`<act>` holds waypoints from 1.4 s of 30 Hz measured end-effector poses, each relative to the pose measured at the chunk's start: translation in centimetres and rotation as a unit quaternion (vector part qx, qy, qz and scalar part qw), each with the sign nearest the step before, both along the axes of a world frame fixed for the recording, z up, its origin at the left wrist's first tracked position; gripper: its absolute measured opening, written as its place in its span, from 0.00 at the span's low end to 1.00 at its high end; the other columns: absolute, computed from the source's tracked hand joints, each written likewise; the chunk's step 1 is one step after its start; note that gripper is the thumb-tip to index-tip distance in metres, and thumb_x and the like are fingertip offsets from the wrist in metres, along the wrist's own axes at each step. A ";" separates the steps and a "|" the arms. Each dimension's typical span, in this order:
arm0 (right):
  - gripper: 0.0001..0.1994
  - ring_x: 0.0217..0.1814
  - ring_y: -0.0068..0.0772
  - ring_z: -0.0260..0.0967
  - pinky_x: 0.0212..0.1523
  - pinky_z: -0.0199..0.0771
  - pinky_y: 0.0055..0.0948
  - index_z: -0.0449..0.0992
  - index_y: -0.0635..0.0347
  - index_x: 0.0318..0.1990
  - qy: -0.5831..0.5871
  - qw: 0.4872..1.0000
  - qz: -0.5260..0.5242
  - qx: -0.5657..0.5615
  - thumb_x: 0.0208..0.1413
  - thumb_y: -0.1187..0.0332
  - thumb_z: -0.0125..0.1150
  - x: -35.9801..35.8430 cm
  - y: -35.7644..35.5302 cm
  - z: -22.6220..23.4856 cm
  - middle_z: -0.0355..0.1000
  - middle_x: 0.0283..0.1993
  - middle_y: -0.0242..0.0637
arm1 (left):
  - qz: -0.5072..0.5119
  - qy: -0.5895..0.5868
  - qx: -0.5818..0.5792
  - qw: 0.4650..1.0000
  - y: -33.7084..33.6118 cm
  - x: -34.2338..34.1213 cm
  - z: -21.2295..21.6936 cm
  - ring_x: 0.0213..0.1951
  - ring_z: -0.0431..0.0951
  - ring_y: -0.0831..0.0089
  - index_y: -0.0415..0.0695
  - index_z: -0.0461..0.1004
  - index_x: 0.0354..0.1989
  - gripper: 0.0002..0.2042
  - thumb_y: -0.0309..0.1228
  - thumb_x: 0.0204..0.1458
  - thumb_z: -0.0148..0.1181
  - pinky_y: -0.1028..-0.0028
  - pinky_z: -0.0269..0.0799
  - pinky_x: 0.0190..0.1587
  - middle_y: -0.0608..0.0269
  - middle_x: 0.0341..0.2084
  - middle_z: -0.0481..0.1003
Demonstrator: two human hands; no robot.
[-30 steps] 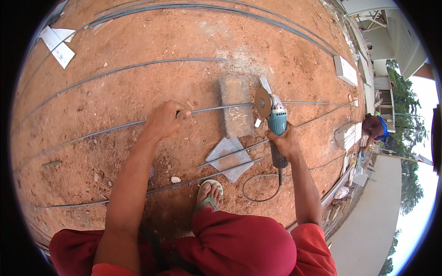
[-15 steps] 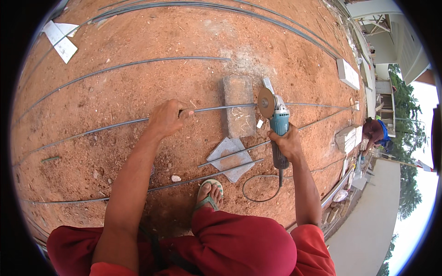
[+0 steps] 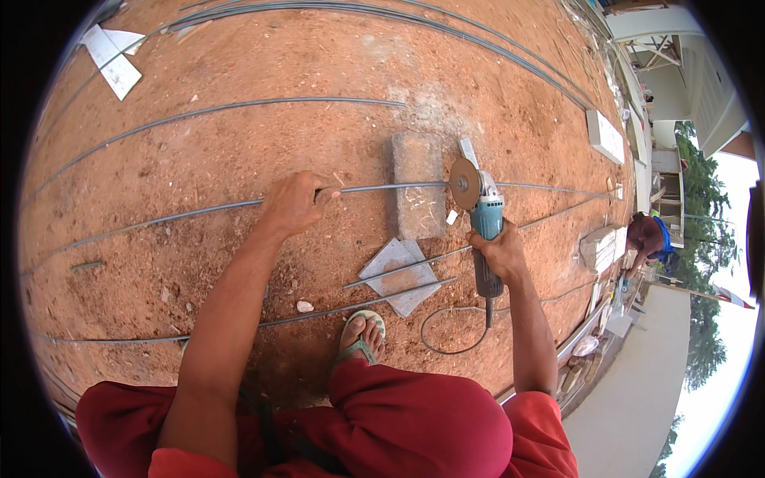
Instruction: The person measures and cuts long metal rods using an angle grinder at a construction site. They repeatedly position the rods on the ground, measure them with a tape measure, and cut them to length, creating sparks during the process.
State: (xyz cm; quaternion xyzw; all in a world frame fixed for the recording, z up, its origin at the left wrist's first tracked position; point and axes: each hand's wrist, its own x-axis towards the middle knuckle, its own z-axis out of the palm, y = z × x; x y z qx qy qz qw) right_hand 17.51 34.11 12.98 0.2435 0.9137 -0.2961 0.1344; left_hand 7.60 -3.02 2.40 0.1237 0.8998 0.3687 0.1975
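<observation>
Disc [image 3: 464,182] beside edge of block [image 3: 419,211]

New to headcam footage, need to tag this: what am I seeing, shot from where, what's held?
No machine arm here: a person works with two bare hands. A fisheye camera on the person's head looks down, so straight edges bend toward the rim.

The left hand has a long metal rod in its grip; the rod crosses over a grey block on reddish dirt ground.

The right hand holds an angle grinder, its disc by the rod; I can't tell whether they touch.

Other rods and a pale tile lie nearby.
</observation>
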 end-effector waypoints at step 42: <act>0.12 0.26 0.29 0.72 0.29 0.74 0.34 0.79 0.67 0.33 -0.020 1.000 0.018 -0.009 0.46 0.66 0.72 -0.3 0.4 -0.2 0.76 0.26 0.37 | -0.013 0.024 -0.006 1.000 -0.1 0.2 0.5 0.37 0.82 0.47 0.48 0.86 0.43 0.16 0.46 0.60 0.62 0.53 0.76 0.42 0.45 0.33 0.82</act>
